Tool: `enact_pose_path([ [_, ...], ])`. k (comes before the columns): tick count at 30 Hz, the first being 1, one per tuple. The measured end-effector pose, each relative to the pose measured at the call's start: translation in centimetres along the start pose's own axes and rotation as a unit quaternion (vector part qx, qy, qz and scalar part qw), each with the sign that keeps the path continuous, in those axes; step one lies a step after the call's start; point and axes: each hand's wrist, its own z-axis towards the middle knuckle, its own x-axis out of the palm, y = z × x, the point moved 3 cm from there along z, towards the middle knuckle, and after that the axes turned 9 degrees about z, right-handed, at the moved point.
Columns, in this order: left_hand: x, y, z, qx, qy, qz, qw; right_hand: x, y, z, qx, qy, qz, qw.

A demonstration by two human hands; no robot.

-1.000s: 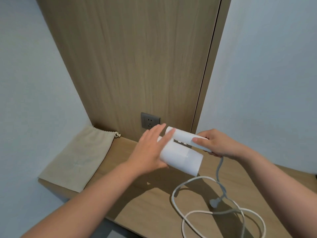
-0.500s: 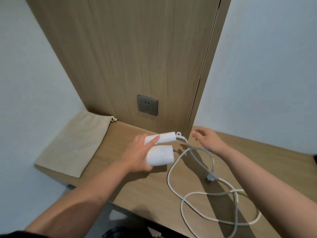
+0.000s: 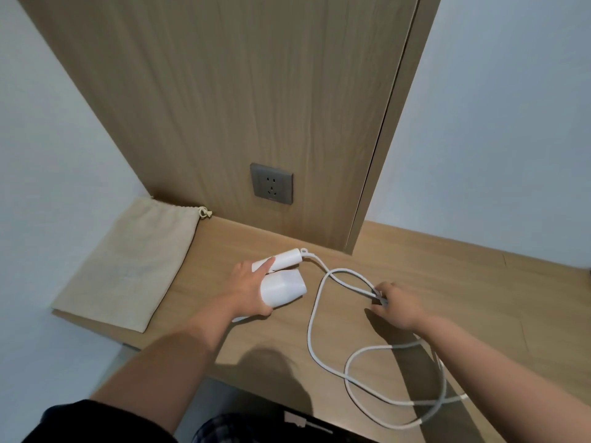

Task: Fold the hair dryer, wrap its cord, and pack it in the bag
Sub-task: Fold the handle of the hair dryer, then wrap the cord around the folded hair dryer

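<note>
The white hair dryer (image 3: 283,287) lies folded on the wooden shelf (image 3: 479,282), its handle lying along the barrel. My left hand (image 3: 248,290) holds the dryer's barrel, index finger stretched onto the handle. The white cord (image 3: 311,334) runs from the handle's end and lies in loose loops to the right. My right hand (image 3: 396,306) pinches two strands of the cord where they cross on the shelf. A beige drawstring bag (image 3: 134,263) lies flat at the shelf's left end.
A grey wall socket (image 3: 271,183) sits in the wood panel behind the dryer. White walls close in on the left and right. The shelf's front edge runs below my forearms, with dark clothing beneath it.
The dryer was set down on the shelf and stays under my left hand. My right hand let go of the handle, moved right and down, and took hold of the cord.
</note>
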Motion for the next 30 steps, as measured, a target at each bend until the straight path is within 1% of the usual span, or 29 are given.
enact_pose_path([
  [2,0.0,0.5,0.5,-0.006,0.023,-0.01,1.0,0.5,0.5,0.5,-0.002,-0.004,-0.001,1.0],
  [4,0.2,0.9,0.6,-0.012,0.037,-0.008,0.999,0.6,0.8,1.1,0.006,-0.017,0.026,0.999],
  [6,0.1,1.2,0.7,-0.026,0.021,0.015,0.999,0.4,0.8,1.7,0.036,-0.041,0.064,0.996],
  [8,-0.4,0.7,0.3,-0.033,-0.037,0.081,0.995,0.0,0.8,2.2,0.067,-0.048,0.073,0.994],
  [9,-0.7,0.0,0.0,-0.013,-0.089,0.115,0.989,-0.1,1.0,2.4,0.075,-0.045,0.073,0.994],
  [10,-0.8,-0.9,-0.3,0.029,-0.149,0.128,0.98,-0.2,1.1,2.6,0.081,-0.044,0.075,0.993],
  [11,-0.8,-2.3,-0.9,0.088,-0.205,0.121,0.967,-0.3,1.2,2.8,0.086,-0.045,0.08,0.992],
  [12,-0.6,-3.9,-1.6,0.142,-0.232,0.108,0.956,-0.3,1.2,3.1,0.092,-0.047,0.086,0.991],
  [13,0.0,-5.6,-2.2,0.175,-0.204,0.083,0.96,-0.4,1.2,3.3,0.098,-0.05,0.087,0.99],
  [14,0.5,-7.3,-2.7,0.176,-0.152,0.062,0.971,-0.4,1.1,3.5,0.101,-0.049,0.083,0.99],
  [15,1.3,-8.5,-2.9,0.138,-0.075,0.036,0.987,-0.5,1.1,3.7,0.1,-0.044,0.069,0.992],
  [16,2.0,-9.3,-2.9,0.08,-0.003,0.007,0.997,-0.6,1.0,3.9,0.095,-0.033,0.046,0.994],
  [17,3.1,-9.7,-2.6,0.031,0.044,-0.028,0.998,-0.7,1.1,4.1,0.086,-0.015,0.015,0.996],
  [18,3.8,-10.0,-2.3,-0.001,0.062,-0.067,0.996,-0.8,1.3,4.1,0.073,0.002,-0.012,0.997],
  [19,4.1,-10.3,-2.0,-0.017,0.057,-0.097,0.993,-1.0,1.6,4.0,0.059,0.009,-0.027,0.998],
  [21,4.2,-10.7,-1.5,-0.026,0.043,-0.122,0.991,-1.7,2.1,3.6,0.039,-0.008,-0.043,0.998],
  [24,4.0,-10.9,-1.0,-0.024,0.037,-0.127,0.991,-3.9,2.6,3.0,0.013,-0.082,0.002,0.997],
  [26,3.6,-11.0,-0.8,-0.024,0.037,-0.136,0.99,-5.3,3.1,2.4,-0.029,-0.126,0.018,0.992],
  [30,2.2,-11.0,-0.6,-0.029,0.01,-0.236,0.971,-8.4,4.6,0.2,-0.122,-0.215,0.032,0.969],
])
